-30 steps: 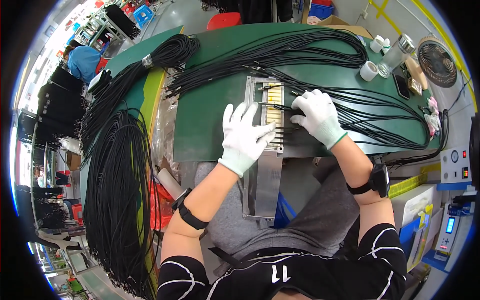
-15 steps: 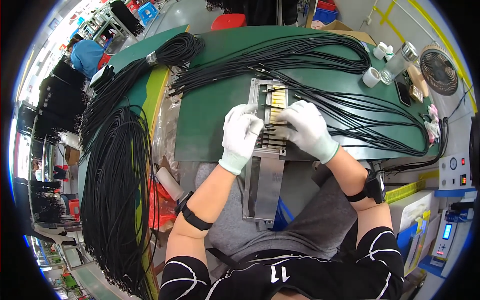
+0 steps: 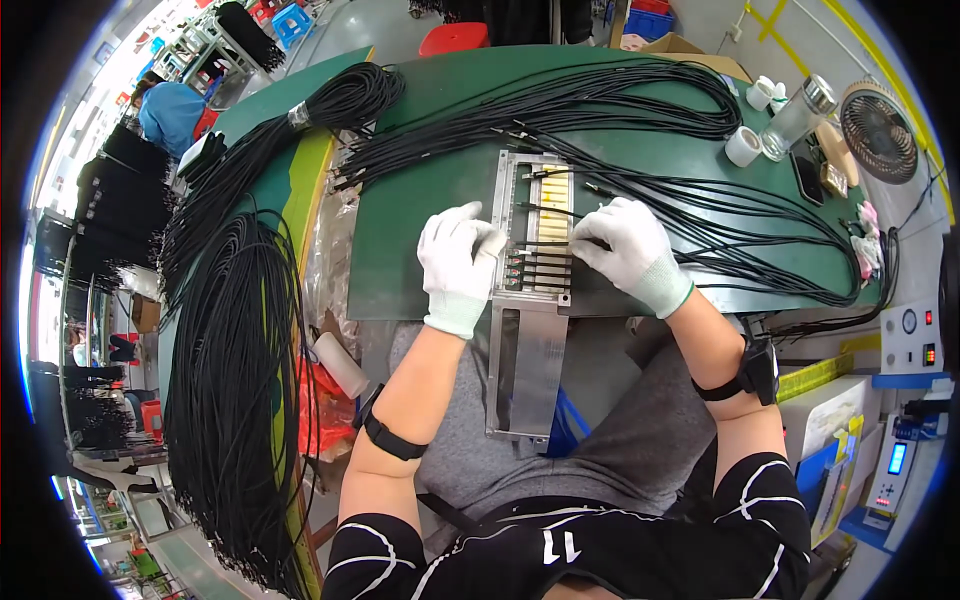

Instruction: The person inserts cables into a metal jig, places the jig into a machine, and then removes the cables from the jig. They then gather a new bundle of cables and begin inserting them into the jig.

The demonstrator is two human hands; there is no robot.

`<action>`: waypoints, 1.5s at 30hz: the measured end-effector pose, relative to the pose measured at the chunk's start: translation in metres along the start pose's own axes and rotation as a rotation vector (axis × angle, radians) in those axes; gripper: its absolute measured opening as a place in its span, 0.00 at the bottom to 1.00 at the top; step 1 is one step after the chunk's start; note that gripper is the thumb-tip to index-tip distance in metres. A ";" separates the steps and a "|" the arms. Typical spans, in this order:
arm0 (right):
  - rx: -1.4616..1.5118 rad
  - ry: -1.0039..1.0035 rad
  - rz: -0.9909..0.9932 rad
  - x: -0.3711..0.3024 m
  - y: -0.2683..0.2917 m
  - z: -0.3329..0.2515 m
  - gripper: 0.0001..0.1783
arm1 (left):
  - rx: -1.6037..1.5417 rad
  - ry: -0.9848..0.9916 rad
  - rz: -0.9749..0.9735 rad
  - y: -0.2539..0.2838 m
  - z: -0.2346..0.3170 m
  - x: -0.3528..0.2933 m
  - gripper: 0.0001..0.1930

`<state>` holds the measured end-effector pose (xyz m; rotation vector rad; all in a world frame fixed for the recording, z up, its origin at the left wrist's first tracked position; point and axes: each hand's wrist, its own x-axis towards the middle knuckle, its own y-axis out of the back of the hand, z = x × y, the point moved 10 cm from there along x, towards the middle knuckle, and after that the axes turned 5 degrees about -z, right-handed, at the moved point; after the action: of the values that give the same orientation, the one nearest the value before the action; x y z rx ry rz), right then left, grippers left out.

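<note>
A metal fixture [image 3: 506, 200] with a slotted bed of cream-yellow blocks [image 3: 553, 190] lies lengthwise in front of me at the table edge. Several black cable ends lie across its slots, side by side in the near half. On its right side, my right hand [image 3: 632, 255], in a white glove, pinches a black cable [image 3: 545, 243] that crosses the bed. My gloved left hand [image 3: 458, 265] hovers at the fixture's left rail, its fingers loosely bent and apart, with nothing visible in them. Two more cable ends reach the fixture's far slots.
Bundles of black cable lie on the green table [image 3: 420, 220], at the back and to the right. A large cable pile [image 3: 235, 370] hangs at the left. White tape rolls [image 3: 742, 147], a clear bottle [image 3: 797, 120], a phone [image 3: 806, 180] and a fan [image 3: 878, 135] stand at the right.
My left hand has drawn back left from the slots and its fingers have loosened. The right hand has shifted slightly right, off the bed, uncovering the cable ends in the near slots.
</note>
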<state>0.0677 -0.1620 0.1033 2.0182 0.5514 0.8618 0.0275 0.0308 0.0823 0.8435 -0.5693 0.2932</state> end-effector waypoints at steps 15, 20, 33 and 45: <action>-0.023 0.002 0.001 -0.003 0.001 0.000 0.05 | -0.084 0.005 -0.149 -0.018 0.012 -0.002 0.11; -0.032 -0.013 0.016 -0.002 -0.002 0.005 0.07 | 0.220 -0.226 -0.243 -0.032 0.046 -0.009 0.17; -0.023 -0.023 -0.056 0.008 0.001 0.029 0.11 | -0.084 0.048 0.023 -0.007 -0.003 0.002 0.09; 0.331 0.057 -0.065 0.014 -0.010 -0.004 0.11 | -0.287 -0.124 -0.069 -0.003 0.035 0.003 0.04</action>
<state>0.0732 -0.1450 0.1020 2.2622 0.8329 0.8326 0.0188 0.0016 0.1006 0.6047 -0.6783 0.0925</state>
